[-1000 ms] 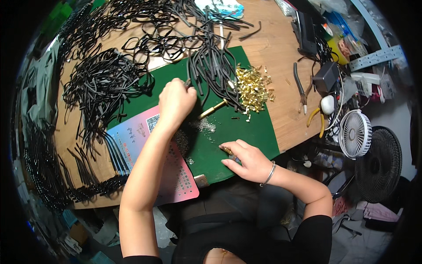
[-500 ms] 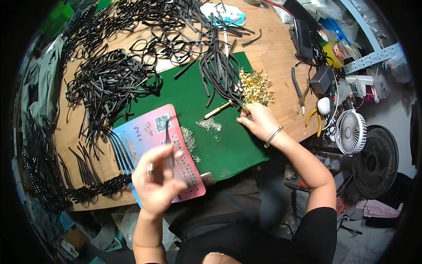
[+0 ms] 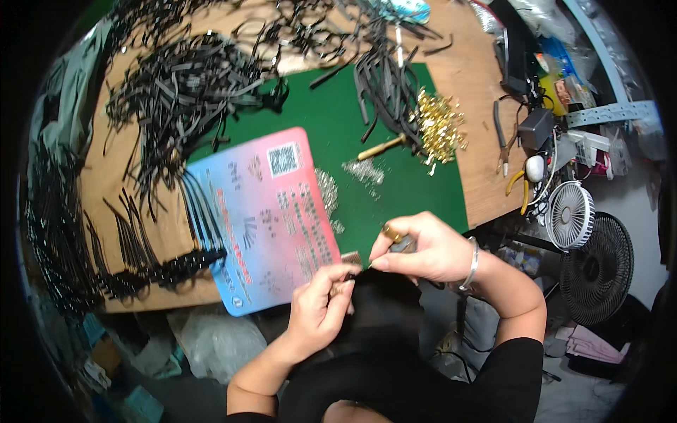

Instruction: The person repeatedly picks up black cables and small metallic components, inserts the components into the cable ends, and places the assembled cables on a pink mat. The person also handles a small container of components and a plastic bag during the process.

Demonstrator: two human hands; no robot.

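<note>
Two bare hands meet just past the near edge of the one green mat (image 3: 416, 206), which lies on the wooden desk (image 3: 486, 166). The left hand (image 3: 323, 304) has its fingers drawn together on one small dark piece (image 3: 349, 277), its far end hidden by the grip. The right hand (image 3: 431, 248), wearing one silver bracelet (image 3: 472, 265), has its fingers clamped on one brass-ended tool (image 3: 392, 233); its thumb and forefinger come right up to the dark piece (whether they pinch it too, I cannot tell).

On the mat lie one brass rod (image 3: 381, 148) and two small heaps of silvery bits, one by the rod (image 3: 365, 170) and one along the card's edge (image 3: 327, 192). That single pink-and-blue card (image 3: 264, 233) lies partly over the mat. One pile of gold-coloured pieces (image 3: 442, 130) sits at the mat's right edge, beside one bundle of black strips (image 3: 390, 92); a larger black tangle (image 3: 194, 92) spreads to the left, both too many to count.

At right are one dark-handled pliers (image 3: 500, 134), one yellow-handled tool (image 3: 525, 194) and two fans, one white (image 3: 570, 216), one black (image 3: 599, 271).
</note>
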